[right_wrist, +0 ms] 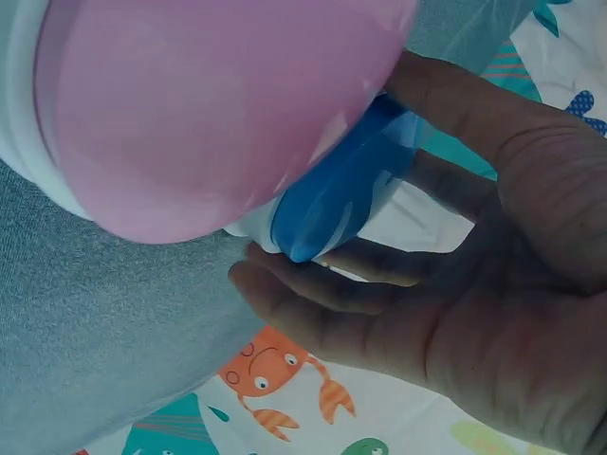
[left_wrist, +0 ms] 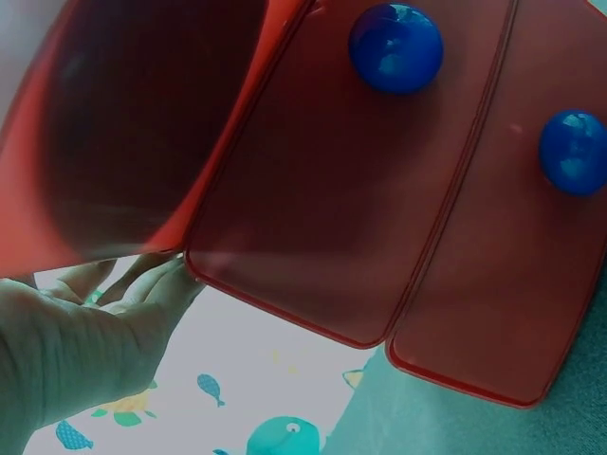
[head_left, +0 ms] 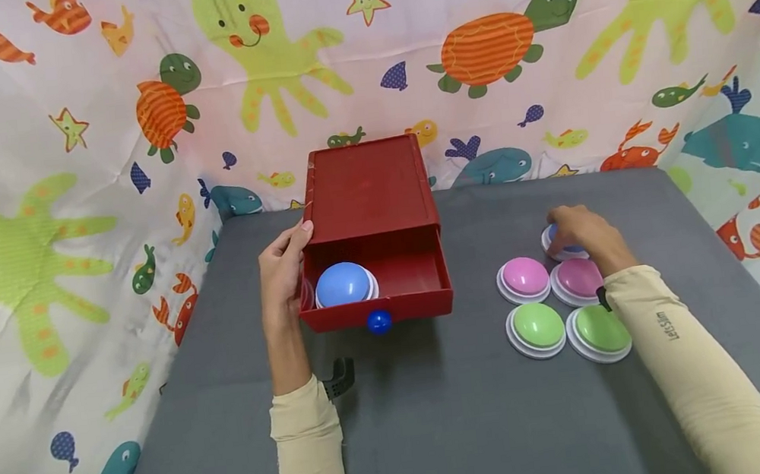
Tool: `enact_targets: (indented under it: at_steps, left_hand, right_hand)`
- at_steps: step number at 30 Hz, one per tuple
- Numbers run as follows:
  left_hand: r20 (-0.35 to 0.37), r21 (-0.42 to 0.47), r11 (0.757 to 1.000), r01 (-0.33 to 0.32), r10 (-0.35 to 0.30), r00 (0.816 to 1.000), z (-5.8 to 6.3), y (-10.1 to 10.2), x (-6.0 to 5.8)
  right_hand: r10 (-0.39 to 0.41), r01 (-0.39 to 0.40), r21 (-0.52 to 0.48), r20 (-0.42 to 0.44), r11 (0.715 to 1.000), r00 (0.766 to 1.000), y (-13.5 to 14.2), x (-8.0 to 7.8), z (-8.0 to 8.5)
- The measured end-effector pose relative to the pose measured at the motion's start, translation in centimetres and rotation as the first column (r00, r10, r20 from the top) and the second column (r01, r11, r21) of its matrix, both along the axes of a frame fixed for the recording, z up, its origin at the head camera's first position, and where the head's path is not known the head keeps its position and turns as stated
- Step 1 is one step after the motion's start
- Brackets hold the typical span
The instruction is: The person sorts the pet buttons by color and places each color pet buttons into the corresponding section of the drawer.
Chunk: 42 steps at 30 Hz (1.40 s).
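A red drawer box (head_left: 369,192) stands on the grey table with its top drawer (head_left: 417,264) pulled out. In that drawer's left part sits a blue dome push light (head_left: 343,283) with a white base. My left hand (head_left: 281,265) rests against the box's left side, thumb at the top edge; in the left wrist view its fingers (left_wrist: 156,289) lie along the wall. At the right, my right hand (head_left: 581,229) holds another blue push light (right_wrist: 337,185), thumb on one side and fingers on the other. A pink push light (right_wrist: 228,104) partly hides it in the right wrist view.
Two pink push lights, one left (head_left: 526,276) and one right (head_left: 579,279), and two green ones, left (head_left: 538,325) and right (head_left: 602,330), lie in rows near my right forearm. Lower drawers with blue knobs (left_wrist: 395,47) show. A sea-animal cloth (head_left: 363,63) hangs behind.
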<state>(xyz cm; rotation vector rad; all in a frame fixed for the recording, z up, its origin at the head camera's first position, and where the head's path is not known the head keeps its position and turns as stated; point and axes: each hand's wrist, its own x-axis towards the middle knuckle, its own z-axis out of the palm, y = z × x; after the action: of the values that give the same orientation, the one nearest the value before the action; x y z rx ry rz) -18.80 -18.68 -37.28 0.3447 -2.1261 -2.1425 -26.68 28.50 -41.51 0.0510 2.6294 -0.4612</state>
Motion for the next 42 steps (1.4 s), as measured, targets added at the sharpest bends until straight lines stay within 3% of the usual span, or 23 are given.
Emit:
enact_targets:
  at_steps: [13, 17, 21, 27, 36, 42]
  left_hand:
    - [-0.013, -0.008, 1.000, -0.002, 0.001, 1.000, 0.0, 0.0, -0.2]
    - [0.008, -0.006, 1.000, 0.008, -0.008, 1.000, -0.1, 0.0, -0.2]
    - [0.009, -0.016, 1.000, -0.007, 0.007, 1.000, -0.2, 0.0, 0.0]
    - [0.026, -0.007, 1.000, 0.003, -0.003, 1.000, -0.3, 0.1, 0.3]
    - [0.017, -0.006, 1.000, -0.008, 0.008, 1.000, -0.1, 0.2, 0.2]
    - [0.004, -0.002, 1.000, -0.015, 0.015, 1.000, -0.1, 0.1, 0.1]
  right_hand:
    - [-0.032, 0.031, -0.022, -0.048, 0.999, 0.998, -0.5, 0.1, 0.2]
    - [-0.062, 0.059, -0.037, -0.084, 0.998, 0.995, -1.0, 1.0, 1.7]
    - [-0.036, 0.028, -0.049, -0.169, 0.998, 0.985, -1.7, 1.9, 3.6]
    - [-0.021, -0.005, -0.082, -0.307, 0.997, 0.951, -2.9, 4.3, 6.6]
    - [-0.013, -0.072, -0.146, -0.507, 0.987, 0.862, -5.5, 8.1, 10.8]
    - [0.021, -0.152, -0.202, -0.536, 0.967, 0.844, -8.1, 10.4, 13.3]
